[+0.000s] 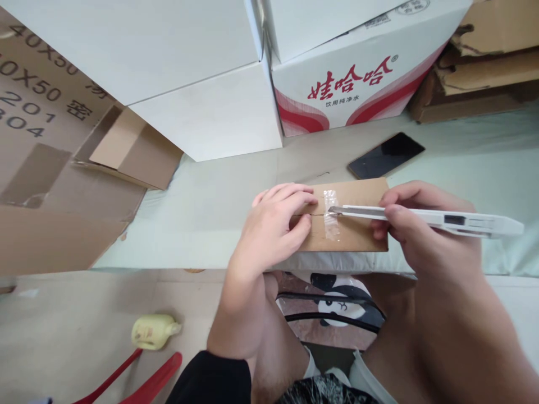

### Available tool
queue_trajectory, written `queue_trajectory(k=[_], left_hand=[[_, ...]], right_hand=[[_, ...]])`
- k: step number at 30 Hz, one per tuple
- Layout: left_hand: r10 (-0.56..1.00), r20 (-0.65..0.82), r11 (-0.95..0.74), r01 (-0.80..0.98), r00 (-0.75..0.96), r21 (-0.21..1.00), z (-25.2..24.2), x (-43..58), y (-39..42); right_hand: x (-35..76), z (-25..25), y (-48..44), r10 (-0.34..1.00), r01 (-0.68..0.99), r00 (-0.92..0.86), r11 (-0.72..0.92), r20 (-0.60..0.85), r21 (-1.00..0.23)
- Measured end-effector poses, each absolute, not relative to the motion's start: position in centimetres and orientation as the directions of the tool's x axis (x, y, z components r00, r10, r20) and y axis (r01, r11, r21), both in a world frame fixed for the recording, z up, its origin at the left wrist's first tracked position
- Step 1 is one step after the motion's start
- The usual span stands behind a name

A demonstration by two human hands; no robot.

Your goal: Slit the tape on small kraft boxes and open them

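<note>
A small brown cardboard box (357, 238) lies at the table's front edge, a strip of clear tape (332, 227) crossing its middle seam. My left hand (280, 221) rests over the box's left end, thumb and fingers spread on its top. In my right hand (425, 224) is a white utility knife (458, 221), gripped between thumb and fingers near the box's right end. The knife's blade points left, and its tip is at the tape over the seam. Whether the tip has gone through the tape, I cannot tell.
Behind the box lies a black phone (387, 156) on the pale green tabletop (202, 224). White boxes (210, 123) and a red-and-white carton (341, 95) stand at the back. Brown cartons (54, 168) fill the left side. A yellow bottle (154, 332) is on the floor.
</note>
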State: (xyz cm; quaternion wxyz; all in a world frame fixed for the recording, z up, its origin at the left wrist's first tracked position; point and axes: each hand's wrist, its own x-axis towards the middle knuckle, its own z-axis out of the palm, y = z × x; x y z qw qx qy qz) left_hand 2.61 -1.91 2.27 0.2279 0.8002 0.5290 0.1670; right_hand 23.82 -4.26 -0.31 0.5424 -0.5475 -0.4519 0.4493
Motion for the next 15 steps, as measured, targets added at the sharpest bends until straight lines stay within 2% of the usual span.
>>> queue_trajectory(k=[15], left_hand=[[0.922, 0.022, -0.338, 0.776, 0.386, 0.532, 2.3, 2.7, -1.9]], right_hand=[[24.8, -1.1, -4.1, 0.991, 0.252, 0.085, 0.078, 0.102, -0.965]])
